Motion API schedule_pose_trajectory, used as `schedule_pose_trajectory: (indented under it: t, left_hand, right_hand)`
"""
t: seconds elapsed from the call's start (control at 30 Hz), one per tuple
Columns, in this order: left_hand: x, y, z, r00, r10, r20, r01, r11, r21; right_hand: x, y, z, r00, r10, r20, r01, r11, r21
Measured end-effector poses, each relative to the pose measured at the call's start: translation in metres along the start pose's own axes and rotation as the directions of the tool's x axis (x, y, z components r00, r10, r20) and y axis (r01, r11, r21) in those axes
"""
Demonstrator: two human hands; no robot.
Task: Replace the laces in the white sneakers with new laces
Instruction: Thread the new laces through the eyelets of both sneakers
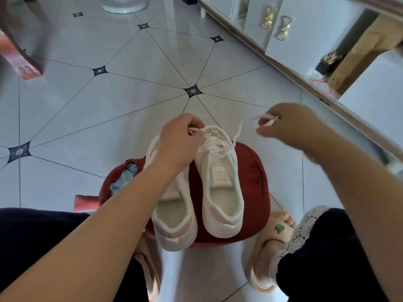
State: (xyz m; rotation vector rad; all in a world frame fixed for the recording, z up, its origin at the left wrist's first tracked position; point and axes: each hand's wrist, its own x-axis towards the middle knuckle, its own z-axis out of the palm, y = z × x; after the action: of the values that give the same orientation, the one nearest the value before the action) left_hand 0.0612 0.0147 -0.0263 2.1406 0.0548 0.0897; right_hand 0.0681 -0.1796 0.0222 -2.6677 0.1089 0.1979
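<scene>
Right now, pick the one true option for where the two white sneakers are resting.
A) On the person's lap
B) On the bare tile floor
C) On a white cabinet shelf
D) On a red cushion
D: the white sneakers sit side by side on the red cushion, which stands on the tile floor between the person's feet.

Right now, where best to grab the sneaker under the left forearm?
Probably pinch the heel collar of that sneaker, coming from the near side: its heel faces the person and overhangs the red stool, and the upturned open mouth leaves the rim exposed.
</scene>
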Motion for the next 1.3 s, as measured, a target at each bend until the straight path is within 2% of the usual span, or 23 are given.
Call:
schedule_pose_trajectory:
  t: [0.03,0.07,0.1,0.17,0.23,0.27,0.33,0.4,0.5,0.57,0.6,0.73,0.8,0.93,1.1,1.2,1.3]
  left_hand:
    - [0.001,0.002,-0.002,1.0,-0.024,-0.014,0.023,0.998,-0.053]
    - [0.001,0.004,-0.004,0.998,-0.057,-0.02,0.054,0.991,-0.126]
    - [0.001,0.007,-0.006,0.995,-0.099,-0.014,0.093,0.972,-0.217]
    - [0.001,0.016,-0.012,0.984,-0.177,0.029,0.175,0.908,-0.382]
    - [0.001,0.02,-0.019,0.98,-0.195,0.049,0.198,0.894,-0.401]
    - [0.0,0.02,-0.02,0.982,-0.182,0.053,0.189,0.915,-0.355]
    - [-0.005,0.019,-0.017,0.987,-0.123,0.104,0.141,0.973,-0.185]
    - [-0.014,0.018,-0.008,0.977,-0.053,0.208,0.041,0.997,0.066]
    - [-0.022,0.016,0.005,0.946,-0.012,0.324,-0.111,0.927,0.359]
    - [-0.021,0.013,0.008,0.936,-0.026,0.352,-0.13,0.901,0.413]
    - [-0.021,0.012,0.009,0.934,-0.031,0.356,-0.13,0.898,0.42]
    - [-0.016,0.009,0.012,0.925,-0.013,0.38,-0.162,0.891,0.425]
    - [-0.013,0.007,0.013,0.921,-0.007,0.389,-0.173,0.888,0.426]
    - [-0.007,0.001,0.014,0.93,0.011,0.367,-0.189,0.871,0.453]
    - [-0.005,0.002,0.021,0.97,0.033,0.24,-0.148,0.865,0.48]
    - [-0.004,0.003,0.024,0.985,0.035,0.168,-0.112,0.872,0.477]
    - [-0.005,0.003,0.026,0.986,0.044,0.161,-0.112,0.889,0.444]
  right_hand:
    - [-0.002,-0.001,0.013,0.998,0.022,0.055,-0.023,1.0,0.006]
    - [-0.004,-0.001,0.023,0.989,0.079,0.128,-0.094,0.989,0.116]
    - [-0.006,-0.003,0.029,0.964,0.142,0.226,-0.206,0.934,0.293]
    - [-0.009,-0.006,0.033,0.898,0.154,0.413,-0.402,0.669,0.625]
    - [-0.008,-0.005,0.031,0.886,0.083,0.456,-0.452,0.374,0.81]
    - [-0.007,-0.003,0.029,0.895,0.07,0.44,-0.442,0.25,0.861]
    - [-0.005,-0.002,0.023,0.911,0.083,0.404,-0.41,0.072,0.909]
    - [-0.005,-0.001,0.023,0.918,0.096,0.386,-0.383,-0.052,0.922]
    - [-0.006,-0.001,0.033,0.919,0.132,0.371,-0.345,-0.183,0.92]
    - [-0.006,-0.001,0.042,0.911,0.161,0.38,-0.352,-0.173,0.92]
    - [-0.007,0.0,0.046,0.903,0.17,0.395,-0.379,-0.121,0.917]
    - [-0.013,0.003,0.064,0.863,0.181,0.471,-0.503,0.246,0.828]
    - [-0.016,0.004,0.068,0.849,0.155,0.506,-0.527,0.329,0.784]
    - [-0.017,0.006,0.066,0.811,0.129,0.571,-0.576,0.35,0.739]
    - [-0.015,0.013,0.06,0.765,0.11,0.635,-0.635,0.293,0.715]
    - [-0.016,0.016,0.059,0.776,0.063,0.627,-0.611,0.321,0.724]
    - [-0.016,0.016,0.058,0.831,0.118,0.544,-0.552,0.304,0.777]
